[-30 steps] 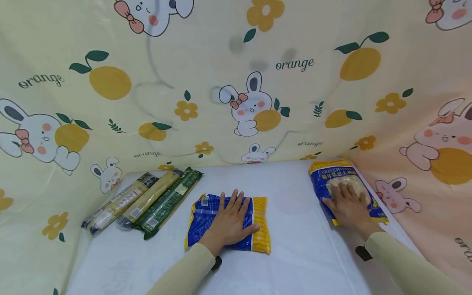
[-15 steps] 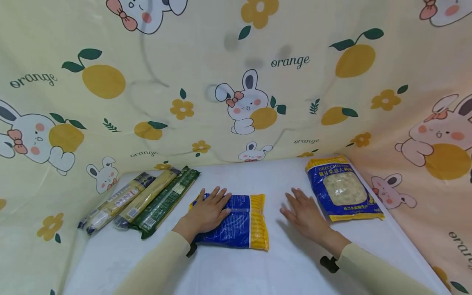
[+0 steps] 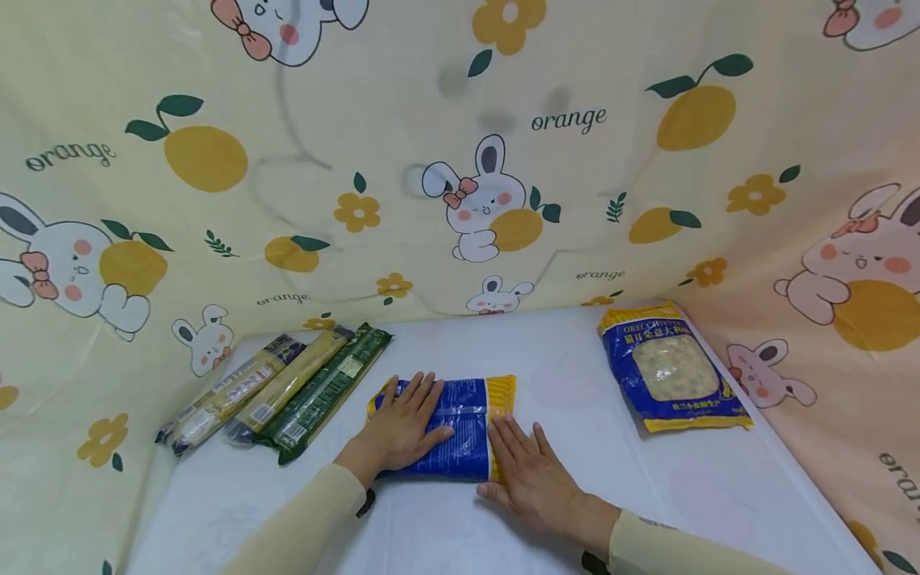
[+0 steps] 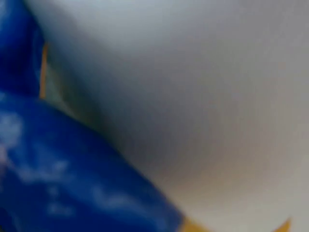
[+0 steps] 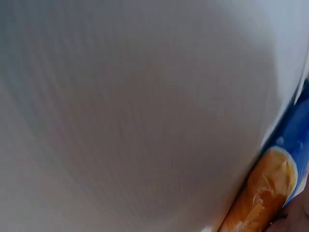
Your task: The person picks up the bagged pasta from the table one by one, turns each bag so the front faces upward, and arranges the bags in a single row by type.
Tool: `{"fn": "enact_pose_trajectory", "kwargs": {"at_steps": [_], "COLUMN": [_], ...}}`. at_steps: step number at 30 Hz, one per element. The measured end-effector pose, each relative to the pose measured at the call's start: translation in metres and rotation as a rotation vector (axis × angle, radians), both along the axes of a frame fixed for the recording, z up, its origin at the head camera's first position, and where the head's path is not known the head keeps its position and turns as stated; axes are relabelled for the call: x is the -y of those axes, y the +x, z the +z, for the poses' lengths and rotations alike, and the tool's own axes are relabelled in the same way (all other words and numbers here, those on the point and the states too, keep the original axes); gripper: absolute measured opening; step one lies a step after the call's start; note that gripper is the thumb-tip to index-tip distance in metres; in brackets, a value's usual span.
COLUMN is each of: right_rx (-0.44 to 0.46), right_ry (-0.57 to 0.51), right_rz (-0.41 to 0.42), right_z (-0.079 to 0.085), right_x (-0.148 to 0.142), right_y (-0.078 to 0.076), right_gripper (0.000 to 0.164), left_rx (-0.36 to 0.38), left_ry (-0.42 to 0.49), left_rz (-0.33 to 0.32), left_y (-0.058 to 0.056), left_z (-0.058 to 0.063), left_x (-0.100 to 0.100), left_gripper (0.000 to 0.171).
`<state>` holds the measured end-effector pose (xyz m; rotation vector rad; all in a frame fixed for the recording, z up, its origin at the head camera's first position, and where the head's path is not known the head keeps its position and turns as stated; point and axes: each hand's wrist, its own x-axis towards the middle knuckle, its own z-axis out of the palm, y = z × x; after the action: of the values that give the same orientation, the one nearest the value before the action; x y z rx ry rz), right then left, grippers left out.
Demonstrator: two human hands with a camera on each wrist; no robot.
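Note:
A blue and yellow pasta bag [image 3: 463, 431] lies flat in the middle of the white table, its printed back side up. My left hand [image 3: 404, 423] rests on the bag's left part with the fingers straight. At the bag's yellow right end, my right hand [image 3: 535, 483] touches the edge with extended fingers, thumb near the lower corner. In the left wrist view the bag's blue side [image 4: 72, 169] fills the lower left. The right wrist view catches its orange-yellow end [image 5: 263, 198] at the lower right, close to a bit of the hand.
A second blue and yellow bag, marked orecchiette [image 3: 672, 371], lies window side up at the table's back right. Three long pasta packets sit at the left, the nearest one green [image 3: 327, 395]. A rabbit-and-orange printed curtain [image 3: 388, 104] stands behind the white table [image 3: 561, 359].
My right hand has left the orecchiette bag and come leftward to the middle bag's right end. My left hand has shifted from the middle bag's centre to its left part.

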<state>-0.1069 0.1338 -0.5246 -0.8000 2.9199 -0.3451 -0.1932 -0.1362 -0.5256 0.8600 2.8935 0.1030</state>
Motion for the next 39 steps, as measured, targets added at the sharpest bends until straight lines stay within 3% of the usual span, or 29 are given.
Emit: {"fn": "enact_pose_trajectory", "kwargs": {"at_steps": [7,14,18,21,24,27,30,35,39], "right_rx": [-0.006,-0.029,-0.027,-0.037,-0.052,-0.05,-0.063,-0.116,-0.035], "right_ry": [0.043,0.113,0.159,0.191,0.214,0.199,0.146,0.088,0.045], "right_rz": [-0.04,-0.069,-0.045,-0.052,-0.095,-0.155,-0.173,-0.12,-0.151], "right_z": [-0.004,-0.01,-0.007,-0.002,0.002,0.006,0.006,-0.001,-0.001], "right_x": [0.003,-0.009,-0.014,-0.015,-0.015,-0.013,-0.005,0.011,0.015], "right_y": [-0.032,-0.078,-0.104,-0.118,-0.126,-0.123,-0.109,-0.063,-0.034], "right_gripper": [0.089,0.082,0.08,0.082,0.085,0.086,0.083,0.08,0.086], "left_rx": [0.009,0.104,0.191,0.25,0.249,0.221,0.201,0.18,0.148], "left_ry": [0.053,0.133,0.104,0.049,0.006,0.0,0.051,0.081,0.072], "left_rz": [0.128,0.309,0.412,0.44,0.411,0.336,0.249,0.107,0.049], "left_y": [0.017,0.039,0.044,0.045,0.044,0.038,0.027,0.014,0.014], "left_z": [-0.009,0.002,0.01,0.019,0.03,0.037,0.038,0.024,0.009], "left_x": [-0.013,-0.053,-0.07,-0.074,-0.07,-0.057,-0.037,-0.006,0.0], "left_gripper": [0.093,0.091,0.095,0.096,0.091,0.079,0.067,0.067,0.072]}}
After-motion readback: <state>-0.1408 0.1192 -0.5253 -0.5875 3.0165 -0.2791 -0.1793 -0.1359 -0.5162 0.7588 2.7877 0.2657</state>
